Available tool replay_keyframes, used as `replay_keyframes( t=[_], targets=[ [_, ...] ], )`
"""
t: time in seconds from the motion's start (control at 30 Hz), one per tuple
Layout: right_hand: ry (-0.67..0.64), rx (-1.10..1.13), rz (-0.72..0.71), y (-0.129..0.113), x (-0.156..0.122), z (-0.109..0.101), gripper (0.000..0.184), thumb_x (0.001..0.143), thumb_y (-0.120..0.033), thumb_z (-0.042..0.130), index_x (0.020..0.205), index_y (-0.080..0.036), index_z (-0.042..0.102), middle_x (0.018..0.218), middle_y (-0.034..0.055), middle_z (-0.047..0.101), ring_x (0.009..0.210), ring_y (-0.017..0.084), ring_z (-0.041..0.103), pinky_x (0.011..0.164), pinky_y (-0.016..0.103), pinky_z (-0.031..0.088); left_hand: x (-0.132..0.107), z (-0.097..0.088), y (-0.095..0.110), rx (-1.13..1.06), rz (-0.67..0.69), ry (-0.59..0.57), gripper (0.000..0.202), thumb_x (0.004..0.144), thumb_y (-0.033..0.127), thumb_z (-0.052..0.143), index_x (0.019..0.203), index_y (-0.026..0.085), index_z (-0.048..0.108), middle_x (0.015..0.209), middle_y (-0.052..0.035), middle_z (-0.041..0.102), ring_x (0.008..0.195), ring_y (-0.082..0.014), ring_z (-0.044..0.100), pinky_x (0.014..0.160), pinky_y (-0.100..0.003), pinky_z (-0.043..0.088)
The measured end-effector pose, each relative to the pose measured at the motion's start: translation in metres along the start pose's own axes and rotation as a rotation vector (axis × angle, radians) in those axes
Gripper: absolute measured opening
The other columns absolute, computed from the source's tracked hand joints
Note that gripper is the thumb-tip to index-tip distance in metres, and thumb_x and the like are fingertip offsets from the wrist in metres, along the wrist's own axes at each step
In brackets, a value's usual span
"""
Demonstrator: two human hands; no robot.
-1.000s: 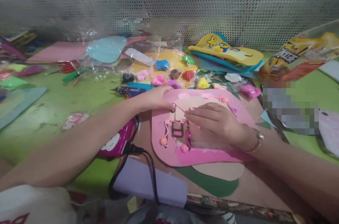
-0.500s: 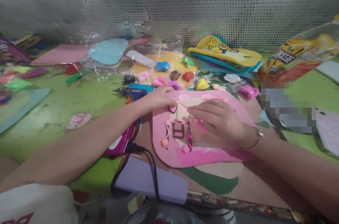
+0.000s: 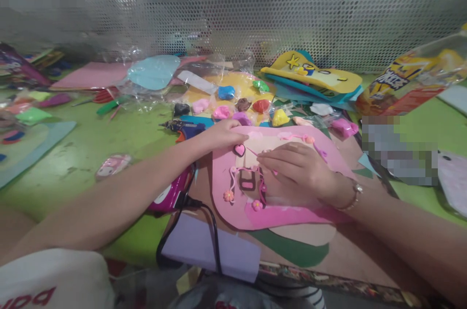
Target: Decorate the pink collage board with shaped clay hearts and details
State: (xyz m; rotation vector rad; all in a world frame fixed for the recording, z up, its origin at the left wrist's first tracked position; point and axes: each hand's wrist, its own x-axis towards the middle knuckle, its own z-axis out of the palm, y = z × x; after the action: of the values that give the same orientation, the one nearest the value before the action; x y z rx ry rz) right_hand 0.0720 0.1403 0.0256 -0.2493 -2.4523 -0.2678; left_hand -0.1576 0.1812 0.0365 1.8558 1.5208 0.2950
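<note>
A pink foam board [image 3: 233, 202] lies on brown paper in front of me, decorated with clay strands, small flowers and a dark frame [image 3: 247, 181]. My left hand [image 3: 221, 135] grips the board's upper left edge, fingers bent, thumb beside a small pink heart [image 3: 239, 149]. My right hand [image 3: 297, 167] rests on the middle of the board. Its fingers are pinched on a thin pink stick [image 3: 252, 152] whose tip points toward the heart.
Coloured clay lumps [image 3: 243, 103] lie on a yellow sheet behind the board. A blue glue gun [image 3: 184, 129] and a magenta device [image 3: 171, 197] with a black cable [image 3: 215, 236] sit on the left. Foam shapes [image 3: 314, 75], a snack bag [image 3: 408, 82] and perforated metal screen [image 3: 292, 7] stand behind.
The pink heart now shows fully beside my left thumb; a second ago only a thin loop was there. My right hand shifted slightly while keeping the stick pinched.
</note>
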Motion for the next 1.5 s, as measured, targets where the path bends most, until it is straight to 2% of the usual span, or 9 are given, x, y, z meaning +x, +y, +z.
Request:
replay_keyframes(
  t=[0.13, 0.23, 0.33, 0.4, 0.57, 1.0, 1.17, 1.3, 1.5],
  targets=[
    [-0.001, -0.004, 0.003, 0.001, -0.001, 0.000, 0.021, 0.091, -0.011, 0.046, 0.105, -0.013, 0.062, 0.099, 0.0081, 0.074, 0.083, 0.018, 0.068, 0.071, 0.034, 0.057, -0.007, -0.008, -0.004, -0.087, 0.033, -0.110, 0.027, 0.086, 0.032, 0.063, 0.106, 0.014, 0.058, 0.104, -0.0063, 0.062, 0.091, -0.0192, 0.061, 0.079, -0.038, 0.051],
    [-0.013, -0.011, -0.001, 0.001, -0.003, -0.001, 0.022, 0.091, -0.010, 0.046, 0.106, -0.014, 0.062, 0.099, 0.0076, 0.074, 0.085, 0.017, 0.069, 0.072, 0.033, 0.056, -0.011, -0.015, -0.007, -0.124, 0.074, -0.185, 0.045, 0.074, 0.034, 0.073, 0.112, 0.017, 0.056, 0.110, -0.0071, 0.062, 0.097, -0.0210, 0.061, 0.080, -0.034, 0.050],
    [-0.010, -0.008, -0.003, 0.002, -0.003, 0.000, 0.022, 0.090, -0.009, 0.047, 0.105, -0.014, 0.063, 0.099, 0.0081, 0.074, 0.086, 0.018, 0.069, 0.070, 0.034, 0.056, -0.011, -0.020, -0.011, -0.075, 0.094, -0.177, 0.058, 0.060, 0.037, 0.079, 0.111, 0.023, 0.056, 0.113, -0.0048, 0.062, 0.105, -0.0246, 0.059, 0.083, -0.031, 0.047],
    [-0.005, -0.006, 0.001, 0.002, -0.004, 0.001, 0.023, 0.090, -0.009, 0.047, 0.105, -0.014, 0.062, 0.099, 0.0079, 0.074, 0.086, 0.018, 0.069, 0.070, 0.034, 0.056, -0.009, -0.019, -0.013, -0.029, 0.105, -0.160, 0.056, 0.058, 0.038, 0.079, 0.108, 0.024, 0.057, 0.112, -0.0028, 0.063, 0.105, -0.0260, 0.058, 0.083, -0.031, 0.044],
    [-0.004, -0.010, 0.002, 0.003, -0.006, 0.003, 0.020, 0.090, -0.010, 0.048, 0.104, -0.013, 0.062, 0.098, 0.0075, 0.074, 0.083, 0.018, 0.069, 0.068, 0.034, 0.056, -0.006, -0.018, -0.013, 0.035, 0.129, -0.137, 0.051, 0.060, 0.043, 0.076, 0.105, 0.024, 0.059, 0.105, -0.0020, 0.064, 0.098, -0.0267, 0.060, 0.077, -0.031, 0.043],
    [-0.046, 0.003, -0.019, 0.002, -0.005, 0.000, 0.024, 0.091, -0.005, 0.046, 0.110, -0.008, 0.060, 0.105, 0.0102, 0.073, 0.089, 0.019, 0.069, 0.072, 0.035, 0.057, -0.005, -0.019, -0.012, 0.012, 0.120, -0.147, 0.060, 0.061, 0.046, 0.078, 0.112, 0.022, 0.058, 0.112, -0.0044, 0.064, 0.104, -0.0269, 0.059, 0.082, -0.032, 0.043],
    [-0.039, -0.008, 0.021, 0.002, -0.006, 0.002, 0.024, 0.092, -0.008, 0.045, 0.108, -0.010, 0.062, 0.105, 0.0086, 0.073, 0.084, 0.018, 0.068, 0.071, 0.034, 0.056, -0.004, -0.018, -0.012, -0.063, 0.117, -0.188, 0.037, 0.085, 0.040, 0.061, 0.112, 0.015, 0.057, 0.111, -0.0075, 0.062, 0.099, -0.0217, 0.060, 0.084, -0.038, 0.046],
    [-0.042, -0.001, 0.032, 0.002, -0.005, 0.003, 0.023, 0.093, -0.010, 0.045, 0.107, -0.010, 0.063, 0.104, 0.0084, 0.073, 0.083, 0.018, 0.067, 0.070, 0.034, 0.056, -0.002, -0.017, -0.013, -0.066, 0.123, -0.199, 0.024, 0.086, 0.031, 0.064, 0.103, 0.014, 0.059, 0.102, -0.0051, 0.061, 0.091, -0.0197, 0.060, 0.082, -0.039, 0.049],
    [-0.053, 0.012, 0.058, 0.004, -0.008, 0.004, 0.024, 0.091, -0.009, 0.048, 0.111, -0.009, 0.062, 0.107, 0.0086, 0.072, 0.086, 0.020, 0.066, 0.073, 0.036, 0.055, -0.002, -0.016, -0.013, -0.118, 0.115, -0.208, 0.022, 0.087, 0.030, 0.064, 0.102, 0.014, 0.059, 0.101, -0.0046, 0.061, 0.090, -0.0189, 0.060, 0.081, -0.038, 0.050]
  ],
)
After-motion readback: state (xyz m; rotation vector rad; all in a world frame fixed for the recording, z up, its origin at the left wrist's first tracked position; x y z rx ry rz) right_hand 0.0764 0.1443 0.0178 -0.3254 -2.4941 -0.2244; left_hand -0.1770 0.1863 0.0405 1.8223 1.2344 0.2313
